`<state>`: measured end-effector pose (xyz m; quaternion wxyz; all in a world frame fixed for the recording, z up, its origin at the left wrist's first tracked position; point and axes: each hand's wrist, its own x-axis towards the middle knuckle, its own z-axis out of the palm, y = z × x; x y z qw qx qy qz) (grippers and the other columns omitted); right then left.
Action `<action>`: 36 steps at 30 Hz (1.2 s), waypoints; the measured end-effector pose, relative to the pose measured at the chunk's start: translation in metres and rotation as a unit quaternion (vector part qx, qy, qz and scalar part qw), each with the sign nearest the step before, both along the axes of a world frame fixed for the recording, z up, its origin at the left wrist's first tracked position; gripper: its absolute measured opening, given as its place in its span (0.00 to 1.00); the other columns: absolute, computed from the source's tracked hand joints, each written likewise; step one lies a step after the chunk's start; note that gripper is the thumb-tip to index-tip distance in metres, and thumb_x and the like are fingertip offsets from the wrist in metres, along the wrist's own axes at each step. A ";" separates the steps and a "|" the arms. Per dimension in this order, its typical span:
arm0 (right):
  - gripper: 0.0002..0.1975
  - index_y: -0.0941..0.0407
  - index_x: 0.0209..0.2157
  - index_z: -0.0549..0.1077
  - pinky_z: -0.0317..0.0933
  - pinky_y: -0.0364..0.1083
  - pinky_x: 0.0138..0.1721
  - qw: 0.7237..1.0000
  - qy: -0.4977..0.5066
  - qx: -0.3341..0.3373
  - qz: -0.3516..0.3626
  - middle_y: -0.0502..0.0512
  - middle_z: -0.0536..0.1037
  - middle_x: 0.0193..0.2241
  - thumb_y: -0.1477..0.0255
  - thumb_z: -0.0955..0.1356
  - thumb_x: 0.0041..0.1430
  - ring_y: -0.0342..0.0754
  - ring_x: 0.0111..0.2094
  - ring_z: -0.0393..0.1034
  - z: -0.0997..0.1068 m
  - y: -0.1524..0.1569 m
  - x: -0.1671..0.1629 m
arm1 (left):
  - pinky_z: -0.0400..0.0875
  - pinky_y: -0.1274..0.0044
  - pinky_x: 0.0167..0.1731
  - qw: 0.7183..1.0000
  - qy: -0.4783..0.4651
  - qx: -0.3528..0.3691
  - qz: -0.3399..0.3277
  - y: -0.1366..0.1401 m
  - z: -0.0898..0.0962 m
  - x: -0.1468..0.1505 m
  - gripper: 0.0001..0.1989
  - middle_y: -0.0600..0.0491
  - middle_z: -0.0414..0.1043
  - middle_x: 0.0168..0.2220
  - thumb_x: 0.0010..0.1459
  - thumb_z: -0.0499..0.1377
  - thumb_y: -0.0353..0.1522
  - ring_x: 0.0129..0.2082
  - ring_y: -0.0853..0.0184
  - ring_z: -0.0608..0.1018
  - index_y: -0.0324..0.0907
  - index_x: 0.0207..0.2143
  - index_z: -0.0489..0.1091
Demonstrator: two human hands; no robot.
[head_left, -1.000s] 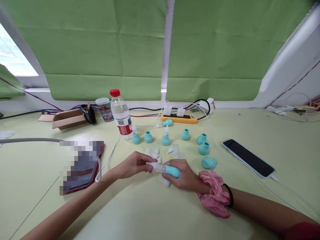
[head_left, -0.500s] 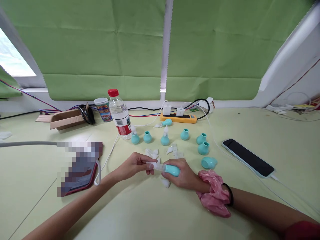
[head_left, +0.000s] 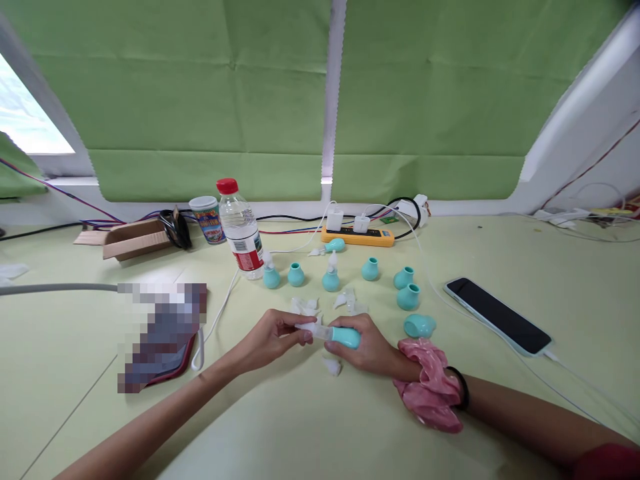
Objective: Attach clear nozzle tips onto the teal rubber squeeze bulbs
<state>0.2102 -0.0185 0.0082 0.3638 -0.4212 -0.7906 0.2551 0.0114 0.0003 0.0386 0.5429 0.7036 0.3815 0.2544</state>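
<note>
My right hand point(head_left: 369, 343) is wrapped round a turquoise squeeze bulb point(head_left: 346, 337), which lies on its side in the fingers. A clear plastic nozzle point(head_left: 323, 332) joins its left end. Pinched on the nozzle's whitish tip is my left hand point(head_left: 273, 339), thumb and fingers closed. Just behind the hands lie loose clear nozzle pieces point(head_left: 346, 300), and one small white tip point(head_left: 331, 365) rests in front. Farther back, a bulb with a nozzle in it point(head_left: 331, 279) stands upright, near open-necked bulbs point(head_left: 295, 275). One more bulb point(head_left: 419, 326) lies tipped over at the right.
A water bottle point(head_left: 242, 233) and a printed cup point(head_left: 207, 220) stand at the back left, by a cardboard box point(head_left: 137, 241). A yellow power strip point(head_left: 357, 236) with chargers sits behind the bulbs. A phone point(head_left: 497, 315) on a cable lies right; another, partly blurred point(head_left: 173, 360), lies left.
Both hands keep their hold on the bulb and nozzle. My left fingers have shifted slightly along the tip; the view has moved a little.
</note>
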 end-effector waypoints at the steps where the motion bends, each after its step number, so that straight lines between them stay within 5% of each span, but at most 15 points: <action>1: 0.08 0.58 0.26 0.71 0.60 0.40 0.29 1.000 0.002 -0.009 0.007 0.52 0.73 0.25 0.67 0.66 0.47 0.44 0.27 0.66 0.001 0.001 0.000 | 0.66 0.76 0.32 1.000 0.004 0.002 -0.003 0.000 0.001 -0.001 0.17 0.51 0.72 0.28 0.49 0.56 0.35 0.29 0.69 0.71 0.36 0.41 0.69; 23: 0.08 0.59 0.25 0.70 0.56 0.38 0.24 0.997 0.007 -0.043 0.068 0.48 0.68 0.20 0.68 0.65 0.49 0.40 0.23 0.61 0.005 0.002 0.000 | 0.67 0.76 0.32 0.998 0.048 0.011 -0.039 0.000 0.004 -0.003 0.18 0.49 0.73 0.29 0.49 0.56 0.35 0.28 0.67 0.72 0.35 0.41 0.69; 30: 0.09 0.58 0.31 0.68 0.60 0.41 0.34 0.993 0.066 -0.065 0.079 0.51 0.71 0.29 0.68 0.66 0.48 0.44 0.31 0.65 0.009 -0.008 -0.006 | 0.68 0.78 0.30 0.989 0.073 0.118 -0.041 -0.004 0.025 -0.001 0.12 0.52 0.73 0.29 0.44 0.60 0.34 0.28 0.68 0.72 0.38 0.33 0.73; 33: 0.16 0.57 0.39 0.64 0.60 0.42 0.36 0.989 0.118 -0.057 0.072 0.54 0.68 0.36 0.68 0.67 0.47 0.45 0.37 0.63 0.010 -0.008 -0.005 | 0.67 0.79 0.28 0.980 0.059 0.191 0.013 -0.005 0.039 -0.006 0.10 0.52 0.72 0.26 0.44 0.59 0.33 0.26 0.69 0.71 0.38 0.31 0.72; 36: 0.19 0.54 0.43 0.59 0.62 0.42 0.32 0.985 0.154 -0.045 0.058 0.56 0.64 0.40 0.70 0.66 0.48 0.44 0.37 0.62 0.008 -0.006 -0.004 | 0.68 0.77 0.29 0.967 0.013 0.216 0.135 -0.002 0.056 -0.017 0.11 0.50 0.72 0.29 0.44 0.59 0.33 0.28 0.68 0.72 0.37 0.31 0.71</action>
